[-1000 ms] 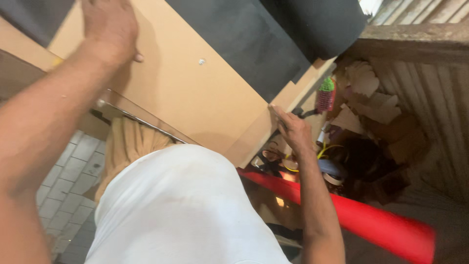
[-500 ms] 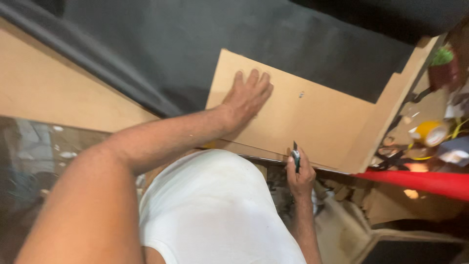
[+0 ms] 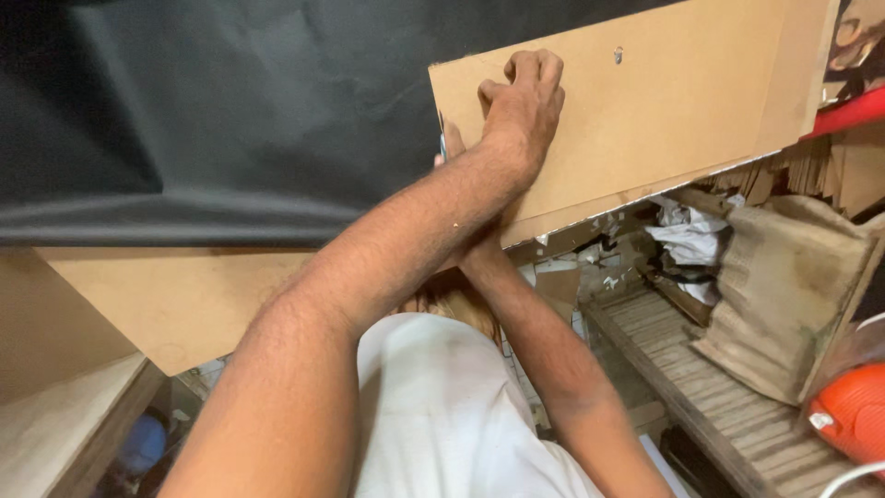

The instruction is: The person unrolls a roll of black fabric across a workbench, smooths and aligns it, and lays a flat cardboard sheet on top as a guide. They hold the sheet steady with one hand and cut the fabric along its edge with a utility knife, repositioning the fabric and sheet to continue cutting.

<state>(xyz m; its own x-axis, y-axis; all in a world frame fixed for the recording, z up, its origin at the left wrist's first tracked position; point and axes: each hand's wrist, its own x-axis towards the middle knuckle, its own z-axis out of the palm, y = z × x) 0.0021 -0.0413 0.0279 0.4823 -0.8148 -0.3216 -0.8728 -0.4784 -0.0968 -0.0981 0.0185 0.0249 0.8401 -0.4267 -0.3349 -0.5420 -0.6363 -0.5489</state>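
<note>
The left hand (image 3: 521, 106) presses curled fingers, closed on nothing, on the tan fibreboard panel (image 3: 664, 120) lying over black sheeting (image 3: 230, 120). The right hand (image 3: 454, 148) is mostly hidden at the panel's left edge; its grip cannot be told.

Single view, head-worn camera, looking steeply down past the wearer's white shirt (image 3: 452, 415) and along both forearms. Very near: left hand (image 3: 521, 111) and the tan board (image 3: 664, 120) fill the upper middle, arms run out of frame at the bottom edge. Black sheet (image 3: 212, 120) spans the upper left; slatted wooden shelf (image 3: 710, 387) and burlap sack (image 3: 784, 286) at lower right. No second view to overlap
</note>
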